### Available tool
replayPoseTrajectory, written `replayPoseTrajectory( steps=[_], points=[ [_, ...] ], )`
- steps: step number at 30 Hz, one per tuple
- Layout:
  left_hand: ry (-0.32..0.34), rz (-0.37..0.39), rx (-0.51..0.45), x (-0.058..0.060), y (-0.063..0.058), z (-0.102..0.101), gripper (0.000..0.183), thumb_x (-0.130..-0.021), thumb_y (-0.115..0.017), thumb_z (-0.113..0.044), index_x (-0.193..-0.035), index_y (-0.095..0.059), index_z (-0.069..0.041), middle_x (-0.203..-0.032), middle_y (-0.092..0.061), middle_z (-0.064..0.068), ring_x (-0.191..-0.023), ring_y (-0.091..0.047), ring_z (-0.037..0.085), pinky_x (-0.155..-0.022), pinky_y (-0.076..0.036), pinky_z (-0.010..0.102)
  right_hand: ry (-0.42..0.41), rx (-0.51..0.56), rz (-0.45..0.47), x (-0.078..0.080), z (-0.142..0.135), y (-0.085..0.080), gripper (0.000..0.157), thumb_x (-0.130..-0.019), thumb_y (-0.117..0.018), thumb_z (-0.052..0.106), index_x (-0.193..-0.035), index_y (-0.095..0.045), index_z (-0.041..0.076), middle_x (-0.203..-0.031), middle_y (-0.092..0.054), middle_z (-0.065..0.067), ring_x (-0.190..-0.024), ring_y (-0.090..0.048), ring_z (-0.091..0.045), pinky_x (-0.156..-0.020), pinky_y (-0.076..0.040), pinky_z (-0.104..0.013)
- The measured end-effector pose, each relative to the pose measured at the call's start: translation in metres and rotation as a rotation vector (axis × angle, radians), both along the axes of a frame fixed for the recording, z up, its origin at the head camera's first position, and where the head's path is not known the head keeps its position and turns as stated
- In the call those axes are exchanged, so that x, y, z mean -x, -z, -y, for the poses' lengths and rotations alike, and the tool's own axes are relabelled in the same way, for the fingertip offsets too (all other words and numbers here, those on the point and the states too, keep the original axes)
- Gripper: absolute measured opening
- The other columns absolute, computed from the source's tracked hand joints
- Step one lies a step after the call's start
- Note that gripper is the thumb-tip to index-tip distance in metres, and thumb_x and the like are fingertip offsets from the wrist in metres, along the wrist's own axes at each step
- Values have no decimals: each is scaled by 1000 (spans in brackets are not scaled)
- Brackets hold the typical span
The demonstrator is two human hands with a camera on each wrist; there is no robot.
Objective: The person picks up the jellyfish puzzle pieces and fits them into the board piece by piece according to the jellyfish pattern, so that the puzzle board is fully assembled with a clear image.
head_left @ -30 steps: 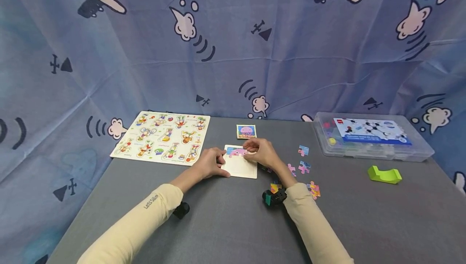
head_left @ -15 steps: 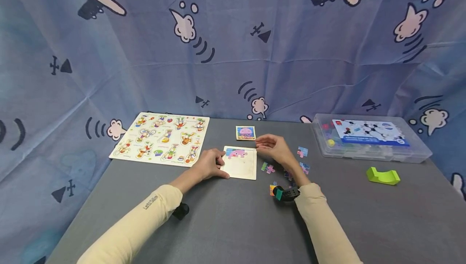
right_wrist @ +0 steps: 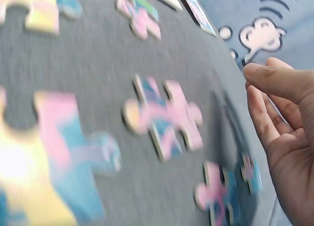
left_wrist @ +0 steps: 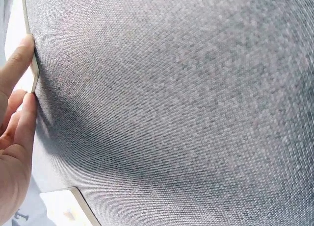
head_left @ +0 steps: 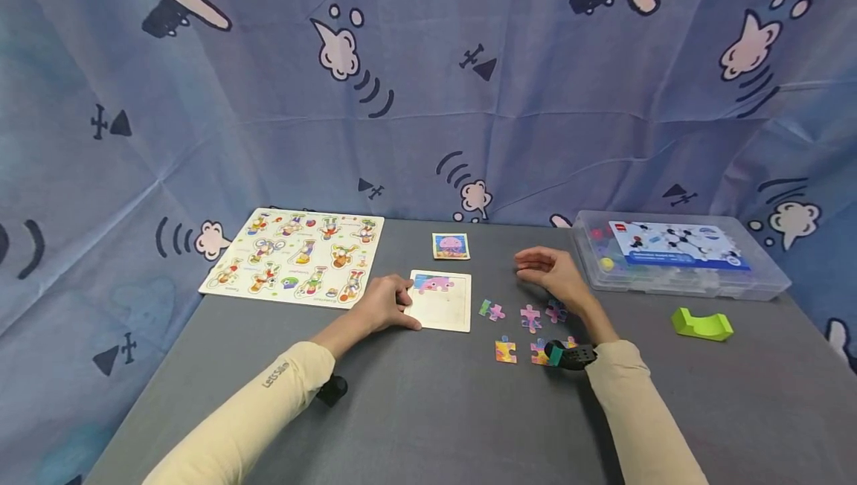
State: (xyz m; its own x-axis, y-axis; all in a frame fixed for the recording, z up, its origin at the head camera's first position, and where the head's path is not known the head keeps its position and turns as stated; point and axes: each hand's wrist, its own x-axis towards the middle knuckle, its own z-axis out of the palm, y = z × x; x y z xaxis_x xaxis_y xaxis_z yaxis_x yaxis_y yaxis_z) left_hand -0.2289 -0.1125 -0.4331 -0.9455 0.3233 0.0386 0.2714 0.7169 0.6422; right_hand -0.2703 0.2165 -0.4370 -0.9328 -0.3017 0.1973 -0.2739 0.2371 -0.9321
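Observation:
A small pale puzzle tray [head_left: 445,312] lies flat, with blue and pink pieces [head_left: 435,283] fitted along its upper left. My left hand [head_left: 380,303] grips the tray's left side, thumb near the lower corner and fingers higher up; the left wrist view shows those fingertips [left_wrist: 28,43] on the tray's edge. To the right, my right hand [head_left: 552,274] hovers over the table with loosely bent fingers and nothing held. Below it lie loose jigsaw pieces, among them a pink one [head_left: 530,318] and a yellow one [head_left: 505,351]. Others are partly hidden by the wrist camera.
Behind the tray sits a small square picture puzzle [head_left: 451,246]. A large board of cartoon figures [head_left: 294,258] lies at the left. At the right are a clear plastic case [head_left: 683,283] and a green curved block [head_left: 702,324]. A patterned curtain [head_left: 402,98] hangs behind.
My right hand has left the tray's top edge and moved right, over the loose pieces, uncovering several of them. The left hand stays on the tray.

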Motion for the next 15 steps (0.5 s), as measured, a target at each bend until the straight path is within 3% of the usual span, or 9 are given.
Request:
replayPoseTrajectory(
  steps=[5,11,15],
  points=[
    [2,-5,0,0,0,0,34,-55,-94,-13,-69,-63,-6,-120,-64,14,-82,-60,13,-67,-49,19,42,-59,-28,-4,-19,3,30,-86,-66,-7,-114,-58,-15,-112,-59,-36,-94,-65,-17,-78,-50,-14],
    [6,-4,-8,-1,0,0,35,-55,-94,-13,-68,-62,-6,-120,-64,14,-77,-58,11,-65,-48,18,85,-182,-77,-8,-34,3,28,-84,-65,-10,-112,-60,-14,-110,-61,-33,-100,-63,-35,-78,-49,-12],
    [6,-8,-15,-1,0,0,36,-55,-94,-13,-68,-62,-5,-120,-64,14,-78,-56,11,-67,-49,20,99,-303,-115,-10,-40,0,29,-83,-68,-9,-111,-61,-12,-111,-62,-30,-105,-59,-44,-87,-53,-32]
  ],
)
